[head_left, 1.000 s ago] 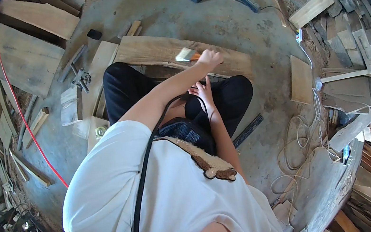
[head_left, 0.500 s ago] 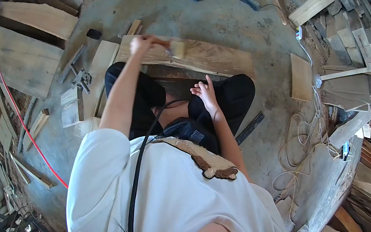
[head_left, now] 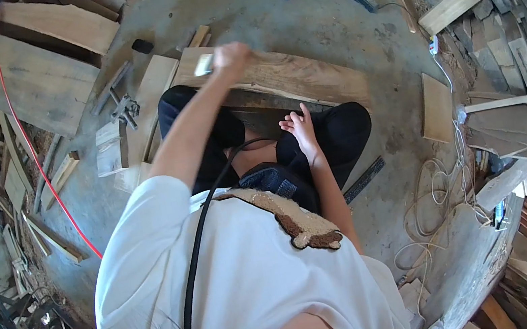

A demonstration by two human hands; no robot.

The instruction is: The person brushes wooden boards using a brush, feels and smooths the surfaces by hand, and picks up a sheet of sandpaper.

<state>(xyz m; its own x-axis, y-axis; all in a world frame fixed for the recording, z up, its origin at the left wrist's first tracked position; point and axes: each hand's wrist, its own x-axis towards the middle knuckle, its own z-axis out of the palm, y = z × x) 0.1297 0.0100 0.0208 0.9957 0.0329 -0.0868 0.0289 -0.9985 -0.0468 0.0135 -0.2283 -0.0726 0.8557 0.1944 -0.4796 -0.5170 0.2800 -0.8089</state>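
My left hand is closed round a paintbrush, whose pale bristle end points left over the left part of a long wooden board. Most of the brush handle is hidden by the fingers. Whether the bristles touch the wood I cannot tell. The board lies crosswise in front of my crossed legs, with a darker wooden piece behind its near edge. My right hand is beside my right knee, its fingers apart and holding nothing.
A metal clamp, a pale wood block and a black object lie to the left. A red hose crosses the floor. On the right are a dark ruler-like strip, coiled cable and stacked wood.
Over the last second the brush in my left hand swept along the board, and its bristles swung from pointing right to pointing left. My right hand's fingers spread a little.
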